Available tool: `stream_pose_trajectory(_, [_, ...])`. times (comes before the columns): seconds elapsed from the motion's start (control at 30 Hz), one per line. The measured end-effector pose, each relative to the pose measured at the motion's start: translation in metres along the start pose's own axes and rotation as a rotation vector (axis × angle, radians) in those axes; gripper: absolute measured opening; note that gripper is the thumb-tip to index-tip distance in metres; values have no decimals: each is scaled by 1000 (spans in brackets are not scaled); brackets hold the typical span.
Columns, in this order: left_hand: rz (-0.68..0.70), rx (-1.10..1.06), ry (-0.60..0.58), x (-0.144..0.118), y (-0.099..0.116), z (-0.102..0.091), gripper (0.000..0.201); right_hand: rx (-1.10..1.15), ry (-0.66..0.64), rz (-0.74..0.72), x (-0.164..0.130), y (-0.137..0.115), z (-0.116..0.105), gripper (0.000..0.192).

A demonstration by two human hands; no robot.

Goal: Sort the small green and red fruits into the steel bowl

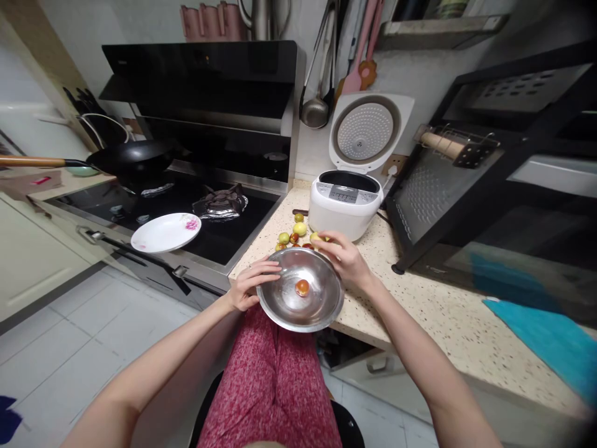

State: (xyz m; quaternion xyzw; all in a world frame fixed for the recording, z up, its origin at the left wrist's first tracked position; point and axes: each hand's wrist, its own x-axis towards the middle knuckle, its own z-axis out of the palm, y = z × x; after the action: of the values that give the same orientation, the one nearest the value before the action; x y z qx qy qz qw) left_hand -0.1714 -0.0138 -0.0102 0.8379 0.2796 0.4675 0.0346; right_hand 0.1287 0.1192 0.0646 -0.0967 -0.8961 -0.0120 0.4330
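A shiny metal bowl (321, 305) is tilted toward me at the counter's front edge, above my lap. My left hand (254, 283) grips its left rim, with fingers over the edge. One reddish-brown jujube (302, 287) lies in the bottom of the bowl. Beyond the bowl's far rim, my right hand (342, 254) has its fingertips closed around a yellow-green jujube (317, 238). Several more green and brown jujubes (299, 229) are scattered on the counter behind the bowl, some partly hidden by its rim.
Behind the fruit stands a white rice cooker (342, 205) with its lid up. To the left, a floral white plate (163, 233) rests at the stove's front edge, and a black wok (135, 158) sits on a burner. A teal cloth (541, 339) lies on the counter (438, 311) at right.
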Motion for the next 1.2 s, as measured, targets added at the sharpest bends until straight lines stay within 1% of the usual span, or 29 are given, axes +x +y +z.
stream_pose_trajectory(0.07, [13,13,5,-1,-3,1,69,57,-59,-99,4,-16,-1,31])
stream_pose_trajectory(0.17, [44,28,11,-2,-5,3,68,110,-216,-170,6,-33,-1,29])
stream_pose_trajectory(0.23, [60,24,13,-2,-4,3,66,148,-305,-158,6,-37,-1,30])
stream_pose_trajectory(0.3, [63,19,17,-1,-4,3,65,190,-370,-116,5,-36,-1,31])
stream_pose_trajectory(0.37, [73,7,25,-1,-4,3,65,231,-413,-70,3,-33,-1,30])
stream_pose_trajectory(0.47, [99,-25,34,0,-4,3,67,284,-445,-20,0,-29,1,29])
stream_pose_trajectory(0.67, [85,-37,17,4,0,1,65,356,-440,2,-1,-26,2,31])
stream_pose_trajectory(0.8, [81,-37,7,4,1,0,64,333,-409,7,-1,-23,1,32])
stream_pose_trajectory(0.87, [96,-38,14,4,-2,1,63,287,-363,24,-3,-17,2,32])
stream_pose_trajectory(0.97, [132,-48,41,3,-5,3,61,189,-240,65,-6,-4,3,29])
stream_pose_trajectory(1.03, [131,-57,49,3,-6,4,60,126,-166,100,-8,4,4,27])
stream_pose_trajectory(1.2, [106,-76,42,3,-4,3,59,42,-116,166,-14,17,7,26])
